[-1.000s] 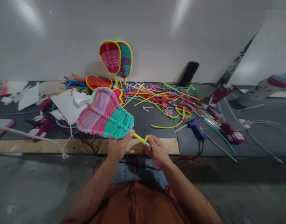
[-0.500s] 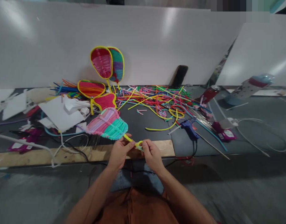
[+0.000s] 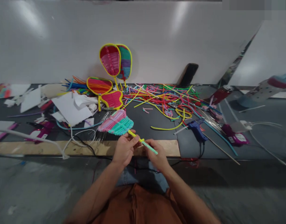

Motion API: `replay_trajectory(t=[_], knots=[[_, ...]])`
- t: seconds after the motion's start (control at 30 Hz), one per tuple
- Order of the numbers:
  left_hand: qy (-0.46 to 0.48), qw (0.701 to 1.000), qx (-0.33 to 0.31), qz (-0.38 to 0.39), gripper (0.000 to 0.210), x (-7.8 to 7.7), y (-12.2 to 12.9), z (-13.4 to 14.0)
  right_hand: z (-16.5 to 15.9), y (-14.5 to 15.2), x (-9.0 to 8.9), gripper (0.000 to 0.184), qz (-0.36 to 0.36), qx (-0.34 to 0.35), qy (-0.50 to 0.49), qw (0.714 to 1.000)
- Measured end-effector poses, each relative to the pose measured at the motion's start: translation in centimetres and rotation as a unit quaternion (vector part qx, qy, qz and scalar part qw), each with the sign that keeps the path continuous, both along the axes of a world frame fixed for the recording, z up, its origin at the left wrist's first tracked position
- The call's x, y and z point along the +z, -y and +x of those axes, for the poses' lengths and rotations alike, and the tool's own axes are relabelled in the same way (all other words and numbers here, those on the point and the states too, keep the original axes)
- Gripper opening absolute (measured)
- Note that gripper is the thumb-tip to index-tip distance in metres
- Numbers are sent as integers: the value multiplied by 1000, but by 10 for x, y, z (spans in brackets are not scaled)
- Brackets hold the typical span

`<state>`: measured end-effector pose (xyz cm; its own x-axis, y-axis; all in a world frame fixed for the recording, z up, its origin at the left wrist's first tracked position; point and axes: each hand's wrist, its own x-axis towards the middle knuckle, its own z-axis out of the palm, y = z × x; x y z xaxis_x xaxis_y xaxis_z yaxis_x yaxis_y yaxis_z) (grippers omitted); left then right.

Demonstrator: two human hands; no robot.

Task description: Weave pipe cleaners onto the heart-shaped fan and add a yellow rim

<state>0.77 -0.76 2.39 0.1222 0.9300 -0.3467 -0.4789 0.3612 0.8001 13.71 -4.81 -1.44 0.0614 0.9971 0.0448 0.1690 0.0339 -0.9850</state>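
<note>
A hand fan (image 3: pixel 117 123) made of pipe cleaners, with pink, lilac and mint stripes, is held over the table's front edge. Its thin handle is yellow near the blade and mint green toward the end. My left hand (image 3: pixel 124 148) is closed, pinching the yellow part between thumb and fingers. The mint end (image 3: pixel 150 148) lies across the fingers of my right hand (image 3: pixel 159 159), which is closed at the yellow-to-mint join; its fingertips are partly hidden.
Beyond lie finished fans (image 3: pixel 110 60), some leaning on the white panel, and a heap of loose pipe cleaners (image 3: pixel 154 98). To the right are a blue glue gun (image 3: pixel 196 130), a phone (image 3: pixel 189 74) and a drink can (image 3: pixel 223 93). White paper (image 3: pixel 69 109) and cables lie left.
The yellow loop between my hands no longer shows. The handle's mint end now extends over my right hand, and the fan blade sits slightly smaller and flatter in view. The whole view has shifted.
</note>
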Motion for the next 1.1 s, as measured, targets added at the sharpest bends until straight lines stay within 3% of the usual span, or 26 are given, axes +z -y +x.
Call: replay_trajectory(t=[0.17,0.33,0.4,0.5,0.6,0.77,0.93,1.1], knots=[[-71,995,43,50,41,-8,-5,1,-22,16,-2,23,104,20,213,971],[-157,982,34,105,37,-13,-6,-6,-5,16,27,24,158,27,371,915],[-158,980,20,117,35,-11,-5,-8,10,9,42,22,151,27,359,921],[-134,984,-2,114,34,-5,-3,-8,27,-7,51,19,108,35,248,962],[-82,993,-15,81,37,4,0,-5,29,-17,41,22,34,41,96,994],[-32,998,21,45,42,6,-1,2,-1,-5,9,29,-52,45,-69,995],[-121,987,65,88,38,-7,-5,3,-25,9,6,28,-41,2,-28,999],[-243,954,57,164,25,-10,-6,-4,-10,7,22,24,68,-5,190,979]])
